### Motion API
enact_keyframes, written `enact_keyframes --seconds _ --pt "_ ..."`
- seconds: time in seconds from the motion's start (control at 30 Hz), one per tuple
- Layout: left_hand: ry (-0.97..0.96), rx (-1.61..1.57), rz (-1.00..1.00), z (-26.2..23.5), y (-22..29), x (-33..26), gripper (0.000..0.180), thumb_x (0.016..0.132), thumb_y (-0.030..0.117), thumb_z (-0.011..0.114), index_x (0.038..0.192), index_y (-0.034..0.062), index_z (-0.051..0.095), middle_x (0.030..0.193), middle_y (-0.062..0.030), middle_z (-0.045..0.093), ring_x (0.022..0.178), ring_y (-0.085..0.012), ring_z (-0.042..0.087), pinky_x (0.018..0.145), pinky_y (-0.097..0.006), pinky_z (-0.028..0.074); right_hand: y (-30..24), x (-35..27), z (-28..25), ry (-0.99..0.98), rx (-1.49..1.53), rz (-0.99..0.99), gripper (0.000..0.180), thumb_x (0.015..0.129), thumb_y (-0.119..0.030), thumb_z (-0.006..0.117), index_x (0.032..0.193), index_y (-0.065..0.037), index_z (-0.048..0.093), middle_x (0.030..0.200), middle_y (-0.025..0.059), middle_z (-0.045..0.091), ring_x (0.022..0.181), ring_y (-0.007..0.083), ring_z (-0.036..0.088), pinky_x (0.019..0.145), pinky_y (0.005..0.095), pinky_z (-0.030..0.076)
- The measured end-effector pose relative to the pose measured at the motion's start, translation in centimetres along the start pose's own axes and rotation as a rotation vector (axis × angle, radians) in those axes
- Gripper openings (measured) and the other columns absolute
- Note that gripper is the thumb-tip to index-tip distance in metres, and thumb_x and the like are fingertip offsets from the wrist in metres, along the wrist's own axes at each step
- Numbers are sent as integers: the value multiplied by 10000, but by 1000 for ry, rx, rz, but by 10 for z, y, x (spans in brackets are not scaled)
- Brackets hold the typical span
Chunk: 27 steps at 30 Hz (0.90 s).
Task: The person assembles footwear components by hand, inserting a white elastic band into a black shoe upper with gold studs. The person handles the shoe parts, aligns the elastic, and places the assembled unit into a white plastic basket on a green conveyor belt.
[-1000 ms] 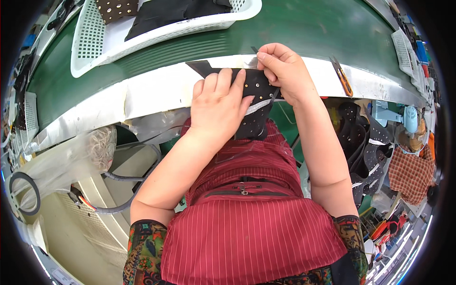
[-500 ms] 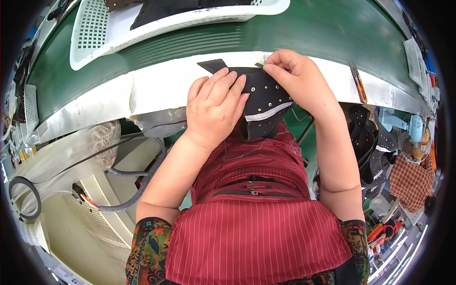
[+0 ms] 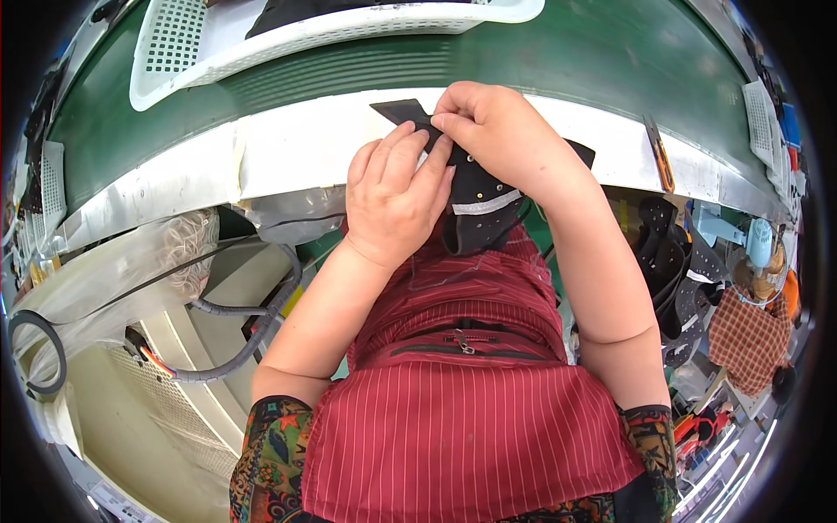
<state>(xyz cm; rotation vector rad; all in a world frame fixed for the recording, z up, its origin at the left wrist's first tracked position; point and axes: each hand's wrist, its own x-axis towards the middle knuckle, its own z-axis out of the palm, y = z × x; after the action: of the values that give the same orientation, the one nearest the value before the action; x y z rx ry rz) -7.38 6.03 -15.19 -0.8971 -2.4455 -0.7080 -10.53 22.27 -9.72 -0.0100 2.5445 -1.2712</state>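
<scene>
A black studded piece (image 3: 475, 181), which looks like leather or fabric with metal studs and a pale strip, lies over the white bench edge and hangs down toward my lap. My left hand (image 3: 397, 193) rests flat on its left part, fingers stretched out. Close beside those fingertips, my right hand (image 3: 499, 139) pinches at the piece's upper edge with thumb and forefinger; exactly what lies between the tips is partly hidden. A pointed black flap (image 3: 399, 110) sticks out beyond my left fingers. The piece's right corner shows past my right wrist.
A white perforated basket (image 3: 174, 74) holding dark pieces stands on the green surface (image 3: 610, 61) beyond the bench edge. An orange-and-black handled tool (image 3: 660, 157) lies at the right. Below it hang more black studded pieces (image 3: 671, 261), near a light-blue fan (image 3: 760, 242). Plastic bags hang left.
My right hand has moved left along the upper edge, close to my left fingertips. The piece's right corner now shows past my right wrist. My left hand has barely moved.
</scene>
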Motion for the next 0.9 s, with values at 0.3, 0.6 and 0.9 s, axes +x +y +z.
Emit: enact_keyframes --seconds 0.3,0.6,0.9 --pt "16 -25 -7 0 0 -2 411 650 119 725 1056 120 656 1062 -54 544 1035 -233 539 847 -371 407 -4 7 -1 -25 -120 13 212 853 -160 563 913 38 608 742 166 623 682 255 592 659 345 468" --pt "-21 -21 -41 -5 2 1 403 669 132 716 1064 111 640 1148 -66 530 1018 -234 527 847 -365 403 -6 13 -5 -84 -143 34 224 827 -167 572 896 43 612 724 162 629 663 240 599 635 338 472" --pt "-92 72 -45 -8 6 7 384 697 156 701 1072 121 626 1154 -46 545 1032 -204 534 842 -360 391 -4 -22 -18 38 -104 25 190 816 -145 607 848 43 606 665 97 596 601 156 527 571 290 431"
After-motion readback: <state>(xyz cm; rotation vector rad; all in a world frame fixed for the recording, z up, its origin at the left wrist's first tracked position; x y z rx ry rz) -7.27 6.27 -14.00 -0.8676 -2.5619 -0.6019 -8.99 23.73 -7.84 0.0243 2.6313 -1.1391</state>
